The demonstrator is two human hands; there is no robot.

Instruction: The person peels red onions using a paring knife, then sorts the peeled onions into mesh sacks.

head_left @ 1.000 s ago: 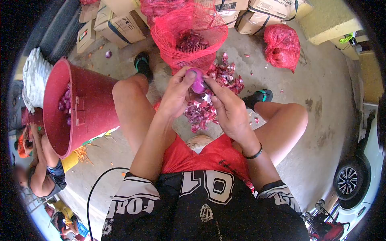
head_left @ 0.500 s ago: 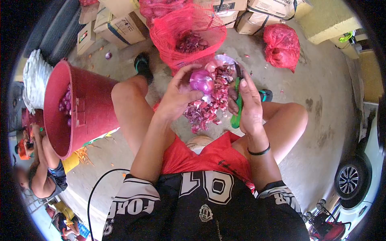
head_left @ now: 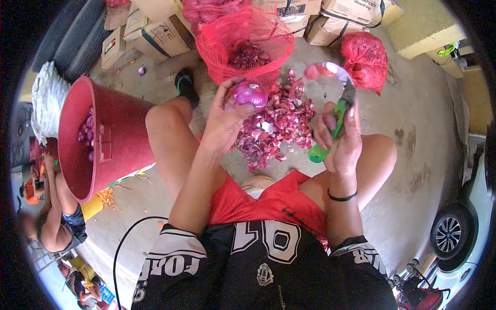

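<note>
My left hand (head_left: pixel 226 114) is closed around a shiny purple onion (head_left: pixel 251 95), with the thumb across its near side. In my right hand (head_left: pixel 341 137) is a sickle-like curved knife (head_left: pixel 330 71), its green handle gripped in my fingers and its blade arching up and to the left. The blade is apart from the onion. Below and between my hands, a heap of red onion skins (head_left: pixel 279 124) covers the floor. Just beyond it stands an open red mesh sack (head_left: pixel 248 54) with more dark skins inside.
To the left stands a large red bin (head_left: pixel 124 139) with onions in it. Cardboard boxes (head_left: pixel 157 36) and a filled red sack (head_left: pixel 364 59) lie ahead. One loose onion (head_left: pixel 141 71) is on the floor. Another person (head_left: pixel 54 217) sits at the far left; a car wheel (head_left: pixel 448 233) is at right.
My right hand has moved right, carrying the knife away from the onion. The left hand keeps the onion, now slightly farther left and higher, and more of the skin heap shows.
</note>
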